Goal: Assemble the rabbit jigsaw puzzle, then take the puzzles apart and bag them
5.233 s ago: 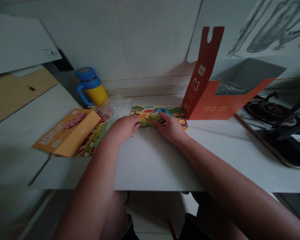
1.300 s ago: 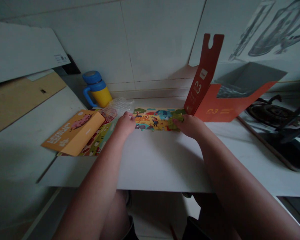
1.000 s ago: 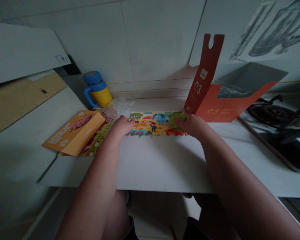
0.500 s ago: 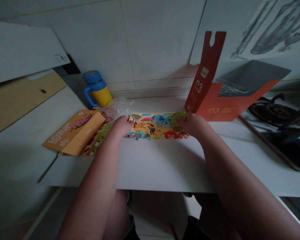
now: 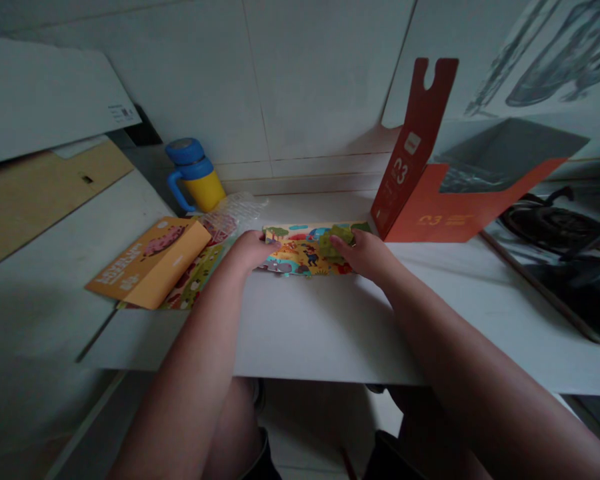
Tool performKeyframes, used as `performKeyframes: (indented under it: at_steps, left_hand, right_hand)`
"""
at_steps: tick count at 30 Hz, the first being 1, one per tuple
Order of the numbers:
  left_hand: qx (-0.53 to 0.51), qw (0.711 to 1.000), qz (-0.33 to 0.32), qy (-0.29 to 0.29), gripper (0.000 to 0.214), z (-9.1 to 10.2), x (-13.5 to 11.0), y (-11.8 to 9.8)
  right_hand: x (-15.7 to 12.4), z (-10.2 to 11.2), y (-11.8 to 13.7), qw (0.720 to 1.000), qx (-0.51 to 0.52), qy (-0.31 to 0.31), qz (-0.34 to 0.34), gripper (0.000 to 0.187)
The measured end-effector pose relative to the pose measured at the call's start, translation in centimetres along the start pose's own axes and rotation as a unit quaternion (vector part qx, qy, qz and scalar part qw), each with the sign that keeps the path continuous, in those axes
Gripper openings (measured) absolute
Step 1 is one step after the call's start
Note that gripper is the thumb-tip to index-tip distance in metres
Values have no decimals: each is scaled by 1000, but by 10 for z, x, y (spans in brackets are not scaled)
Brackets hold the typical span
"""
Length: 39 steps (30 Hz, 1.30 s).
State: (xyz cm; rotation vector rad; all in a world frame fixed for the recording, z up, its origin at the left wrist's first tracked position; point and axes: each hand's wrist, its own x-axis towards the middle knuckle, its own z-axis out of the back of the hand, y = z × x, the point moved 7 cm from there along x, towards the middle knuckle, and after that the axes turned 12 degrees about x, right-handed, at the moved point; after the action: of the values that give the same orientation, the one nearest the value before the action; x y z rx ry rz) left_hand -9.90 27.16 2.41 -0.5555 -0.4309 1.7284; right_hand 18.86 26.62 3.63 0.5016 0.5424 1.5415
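Observation:
A colourful animal jigsaw puzzle (image 5: 305, 250) lies flat on the white counter (image 5: 310, 327), near the wall. My left hand (image 5: 250, 250) rests curled on the puzzle's left edge, fingertips pressing it. My right hand (image 5: 367, 255) covers the puzzle's right part, fingers bent over a green piece (image 5: 336, 236). Whether that piece is pinched or just pressed down does not show.
An orange puzzle box (image 5: 147, 261) lies at the left over a second picture sheet (image 5: 195, 277) and a clear plastic bag (image 5: 233, 212). A blue-and-yellow mug (image 5: 195, 177) stands by the wall. An open red carton (image 5: 443, 180) stands right, with a gas hob (image 5: 555, 247) beyond.
The puzzle has come a little nearer to me and shifted left. My right hand slid leftward over it, from its right end toward the middle. My left hand stays on the left edge.

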Motion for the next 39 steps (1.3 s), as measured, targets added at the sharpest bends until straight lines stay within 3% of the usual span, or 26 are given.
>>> performKeyframes:
  at_steps: [6,14,25,30,36,39]
  left_hand:
    - [-142,989,17,42,37,-14,1,3]
    - [-222,971,35,82,41,-26,0,1]
    - [-181,981,-73,3,45,0,-5,-19]
    - [-196,973,-124,7,41,6,-17,-38]
    - [-170,976,-134,-12,34,9,-21,-44]
    - [-166,975,-146,-15,32,10,-22,-46]
  right_hand:
    - [1,-6,-3,1000,-11,6,-8,56]
    - [-1,-6,1,999,-37,14,-2,60]
    - [2,-7,-2,999,-45,24,-20,64]
    - [1,-7,0,998,-52,26,-11,63]
    - [-3,-1,6,999,31,-2,13,50]
    - [-7,-4,13,997,59,13,38,47]
